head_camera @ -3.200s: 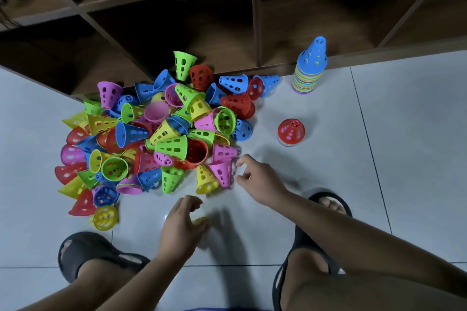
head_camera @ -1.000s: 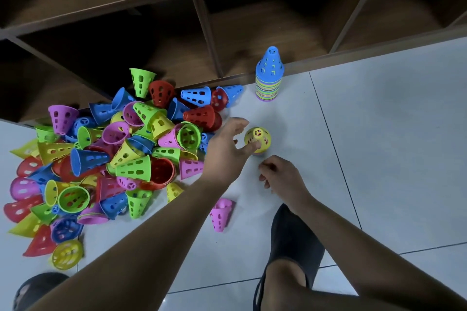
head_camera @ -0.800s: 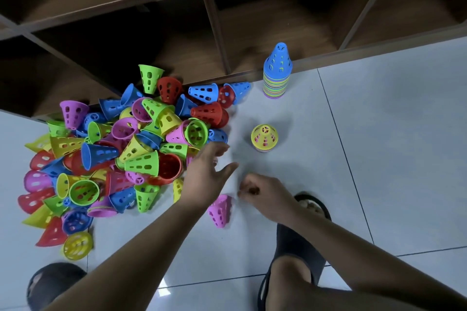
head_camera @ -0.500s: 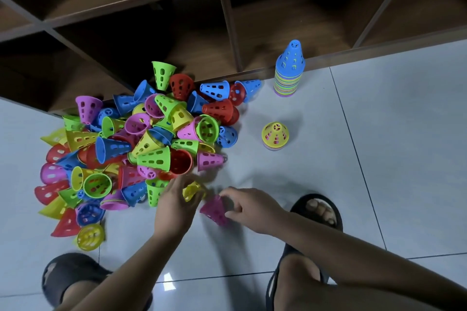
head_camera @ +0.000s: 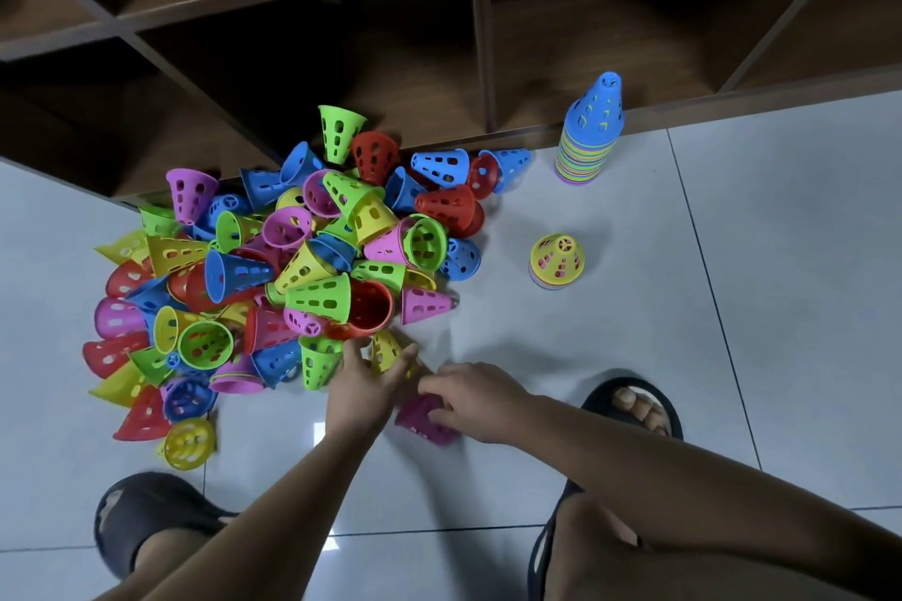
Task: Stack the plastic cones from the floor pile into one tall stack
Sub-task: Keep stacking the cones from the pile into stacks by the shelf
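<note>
A loose pile of perforated plastic cones in several colours covers the floor at the left. A tall stack topped by a blue cone stands by the shelf base. A short stack topped by a yellow cone stands apart on the tile. At the pile's near edge my left hand grips a yellow cone. Beside it my right hand holds a magenta cone lying on the floor.
A dark wooden shelf unit with open compartments runs along the far side. My two feet in black sandals rest on the white tiles near the bottom. Bare floor stretches to the right of the stacks.
My left hand came back from the short stack to the pile's near edge and took a yellow cone. My right hand closed on the magenta cone on the floor.
</note>
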Tool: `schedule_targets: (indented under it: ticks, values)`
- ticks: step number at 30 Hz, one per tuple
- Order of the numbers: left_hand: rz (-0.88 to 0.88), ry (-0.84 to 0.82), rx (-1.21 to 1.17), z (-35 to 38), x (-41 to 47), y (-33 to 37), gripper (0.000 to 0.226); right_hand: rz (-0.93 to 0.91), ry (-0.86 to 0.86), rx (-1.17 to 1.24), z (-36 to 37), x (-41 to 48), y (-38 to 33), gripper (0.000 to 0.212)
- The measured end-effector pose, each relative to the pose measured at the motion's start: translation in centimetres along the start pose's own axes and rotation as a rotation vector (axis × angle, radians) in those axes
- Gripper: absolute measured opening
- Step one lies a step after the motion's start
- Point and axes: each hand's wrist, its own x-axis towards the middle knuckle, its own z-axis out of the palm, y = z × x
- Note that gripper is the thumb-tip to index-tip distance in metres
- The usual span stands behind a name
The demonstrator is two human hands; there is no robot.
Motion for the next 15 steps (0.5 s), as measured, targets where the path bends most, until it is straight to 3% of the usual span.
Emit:
schedule_targets:
  ticks: [7,15]
  values:
    - [-0.098,-0.062,-0.119,0.3,0.4,0.2,0.057,0.112,0.158,0.096,-1.2,-0.8,1.8,0.019]
    - [-0.059,-0.137,-0.368,1.1,-2.6,2.4,0.035,0.261,0.272,0.460,-5.7,-4.1,3.5,0.013]
